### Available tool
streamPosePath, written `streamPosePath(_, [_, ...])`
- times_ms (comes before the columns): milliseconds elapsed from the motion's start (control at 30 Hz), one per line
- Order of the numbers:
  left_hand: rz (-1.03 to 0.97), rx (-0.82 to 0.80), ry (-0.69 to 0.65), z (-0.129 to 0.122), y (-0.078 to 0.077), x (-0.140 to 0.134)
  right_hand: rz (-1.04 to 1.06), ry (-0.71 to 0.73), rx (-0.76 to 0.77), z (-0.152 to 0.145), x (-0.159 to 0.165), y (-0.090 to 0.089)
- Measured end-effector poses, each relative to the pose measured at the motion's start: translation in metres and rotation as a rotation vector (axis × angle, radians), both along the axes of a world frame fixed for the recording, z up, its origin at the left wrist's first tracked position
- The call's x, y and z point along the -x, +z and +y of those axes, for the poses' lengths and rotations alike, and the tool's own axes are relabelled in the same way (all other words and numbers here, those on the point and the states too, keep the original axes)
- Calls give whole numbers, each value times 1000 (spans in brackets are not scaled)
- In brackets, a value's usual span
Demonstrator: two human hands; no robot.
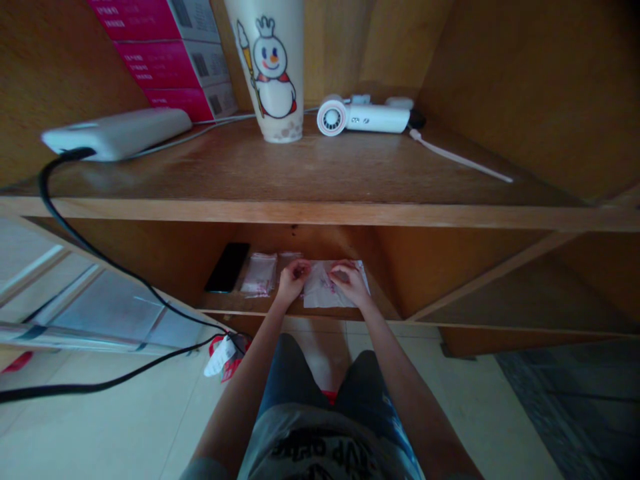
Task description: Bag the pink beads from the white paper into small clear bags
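Observation:
My left hand (294,279) rests at the left edge of a thin whitish sheet (320,297) on the lower shelf. Its fingers are curled together, and whatever they pinch is too small to make out. Over the right part of the sheet is my right hand (350,281), its fingertips drawn together and pointing at small pinkish-red bits on the sheet. I cannot tell what, if anything, sits between those fingertips. Beside my left hand lies a stack of clear plastic bags (261,273) with pinkish contents or marks along the lower edge.
A black phone (228,267) lies left of the bags. The upper shelf (320,177) overhangs, bearing a snowman cup (275,80), a white handheld fan (370,119), a white power bank-like block (120,133) and pink boxes (163,63). A black cable (125,270) hangs at left.

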State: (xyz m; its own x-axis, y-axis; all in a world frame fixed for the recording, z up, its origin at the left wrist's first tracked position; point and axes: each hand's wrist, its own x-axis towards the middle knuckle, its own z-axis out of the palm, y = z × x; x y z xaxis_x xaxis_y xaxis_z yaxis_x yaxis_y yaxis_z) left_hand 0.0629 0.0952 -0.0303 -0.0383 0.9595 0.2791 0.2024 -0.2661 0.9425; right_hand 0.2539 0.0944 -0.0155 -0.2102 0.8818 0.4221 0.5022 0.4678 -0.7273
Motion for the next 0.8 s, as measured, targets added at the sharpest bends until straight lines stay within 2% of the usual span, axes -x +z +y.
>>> streamPosePath(200, [-61,-3,24,1,0,1,-84,-104,14,-1,-1,4])
streamPosePath(533, [-214,5,46,1,0,4,-267,-162,61,-5,5,5])
streamPosePath(800, [-186,-21,57,2,-1,2,-282,-130,26,-3,4,0])
